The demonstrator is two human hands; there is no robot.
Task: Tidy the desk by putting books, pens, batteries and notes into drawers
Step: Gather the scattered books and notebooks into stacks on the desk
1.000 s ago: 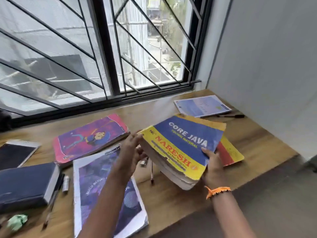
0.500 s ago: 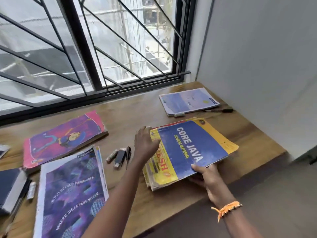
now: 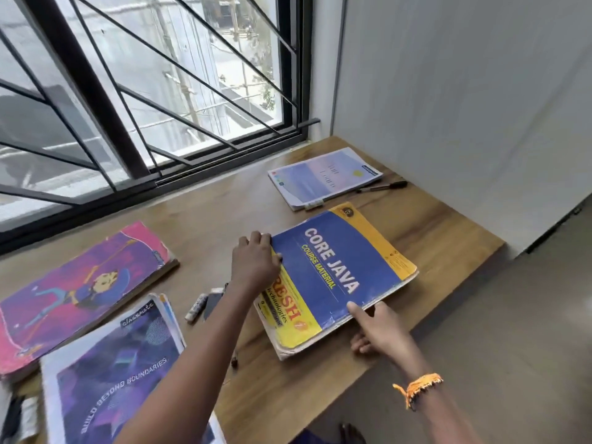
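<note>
A thick paperback, the Core Java book [image 3: 333, 277], lies flat on the wooden desk [image 3: 448, 251] at the centre of the frame, turned at an angle so its title runs toward the lower right. Its cover is deep blue with white capitals reading CORE JAVA and yellow-green COURSE MATERIAL beneath, bordered by a yellow band carrying red lettering, partly hidden. The corners are worn and the page block looks grey and frayed along the lower edge.

The left hand [image 3: 256, 261] rests on the book's upper-left edge, fingers bent down over the cover's rim. The right hand [image 3: 381, 328] grips the lower edge near the desk front, thumb on top of the cover and the other fingers curled beneath.

Above the book, in the upper right of the desk, lies a pale blue notebook [image 3: 323, 176] with a black pen [image 3: 382, 186] just beside it. At the left of the frame sit a pink and purple book [image 3: 77, 283] and, below it, a purple notebook [image 3: 118, 376]. Between these and the Core Java book lie a small battery [image 3: 196, 308] and a dark object, too blurred to name. An orange thread band [image 3: 416, 384] circles the right wrist.
</note>
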